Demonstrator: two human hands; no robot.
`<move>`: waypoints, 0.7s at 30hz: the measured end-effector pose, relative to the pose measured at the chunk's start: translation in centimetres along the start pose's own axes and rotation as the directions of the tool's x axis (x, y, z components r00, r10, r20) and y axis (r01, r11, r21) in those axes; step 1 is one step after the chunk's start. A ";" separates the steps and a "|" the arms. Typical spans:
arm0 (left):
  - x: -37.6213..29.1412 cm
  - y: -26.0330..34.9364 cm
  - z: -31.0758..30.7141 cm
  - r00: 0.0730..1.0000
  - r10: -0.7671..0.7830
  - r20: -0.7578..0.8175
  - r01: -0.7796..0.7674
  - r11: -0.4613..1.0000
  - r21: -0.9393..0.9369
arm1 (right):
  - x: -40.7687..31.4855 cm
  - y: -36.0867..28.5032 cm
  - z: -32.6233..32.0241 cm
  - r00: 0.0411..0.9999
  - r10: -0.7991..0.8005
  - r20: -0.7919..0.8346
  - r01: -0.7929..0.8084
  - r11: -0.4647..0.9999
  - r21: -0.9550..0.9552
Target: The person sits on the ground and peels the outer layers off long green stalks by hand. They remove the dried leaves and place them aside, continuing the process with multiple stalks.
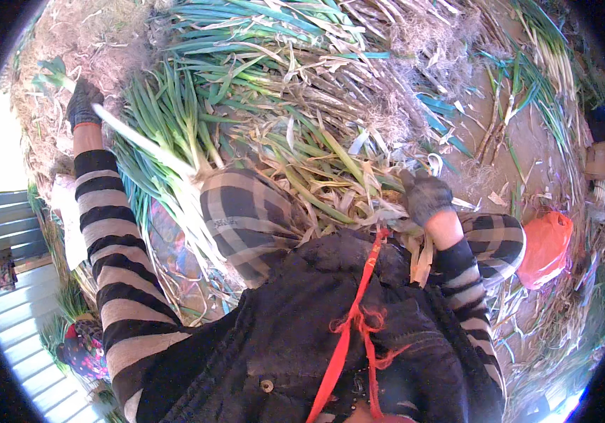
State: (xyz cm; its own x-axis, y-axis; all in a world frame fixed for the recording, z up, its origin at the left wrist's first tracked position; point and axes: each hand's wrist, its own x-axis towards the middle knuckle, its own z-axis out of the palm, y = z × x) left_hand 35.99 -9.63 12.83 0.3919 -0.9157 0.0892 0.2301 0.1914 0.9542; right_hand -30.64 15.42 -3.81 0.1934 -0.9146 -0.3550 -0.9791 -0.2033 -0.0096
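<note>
My left hand point(85, 103), in a dark knit glove, is stretched out to the far left. It grips a long scallion or leek point(141, 140), whose white shank slants down toward my plaid-covered knee, with a cut green top beyond the fist. Beneath it lies a pile of cleaned scallions point(170, 119), green leaves up and white stalks along my leg. My right hand point(426, 198), gloved too, is curled over my lap at the edge of a heap of peeled yellowish leaves point(329, 180). Whether its fingers hold anything is hidden.
Unpeeled scallions with dry, rooty stalks point(334, 79) spread across the ground ahead. A red plastic bag point(545, 248) sits beside my right knee. More scallions point(551, 69) lie at the far right. Another person in a flowered garment point(82, 351) is at the lower left. A red cord point(358, 306) hangs down my front.
</note>
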 end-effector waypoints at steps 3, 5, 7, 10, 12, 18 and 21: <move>-1.8 0.7 -3.5 0.993 -0.083 -0.082 0.085 0.996 0.019 | 6.1 -0.5 -0.2 0.986 -0.125 -0.108 0.140 0.979 0.147; -3.6 -1.5 -7.7 0.987 -0.102 -0.126 0.136 0.942 0.306 | 10.8 -1.4 0.7 0.960 -0.072 -0.269 0.145 0.954 0.264; -6.3 -5.7 -12.7 0.960 -0.095 -0.265 0.228 0.814 0.534 | 15.6 -1.7 2.0 0.964 -0.074 -0.256 0.137 0.961 0.239; -11.4 -12.9 -18.0 0.978 0.022 -0.209 0.207 0.085 0.975 | 21.9 -1.9 4.9 0.996 -0.048 -0.074 0.068 0.953 0.296; -14.9 -17.0 -18.3 0.986 -0.159 -0.048 -0.017 -0.383 0.924 | 24.8 -2.8 7.1 0.999 0.021 -0.034 -0.012 0.968 0.250; -22.5 -25.4 -5.5 0.755 -0.640 -0.145 0.655 0.723 0.219 | 27.5 -5.2 8.6 0.995 -0.081 -0.058 0.080 0.997 -0.010; -21.9 -26.7 0.7 0.750 -0.661 0.003 0.632 0.718 0.293 | 26.0 -5.2 6.4 0.966 -0.245 0.082 0.244 0.970 0.022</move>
State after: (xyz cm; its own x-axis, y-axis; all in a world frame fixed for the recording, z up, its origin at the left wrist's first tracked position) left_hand 20.69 5.05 -14.42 0.1393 -0.8145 -0.5632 0.1522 -0.5444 0.8249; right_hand -20.91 -5.03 -19.01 0.4213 -0.8053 -0.4172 -0.9036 -0.4123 -0.1165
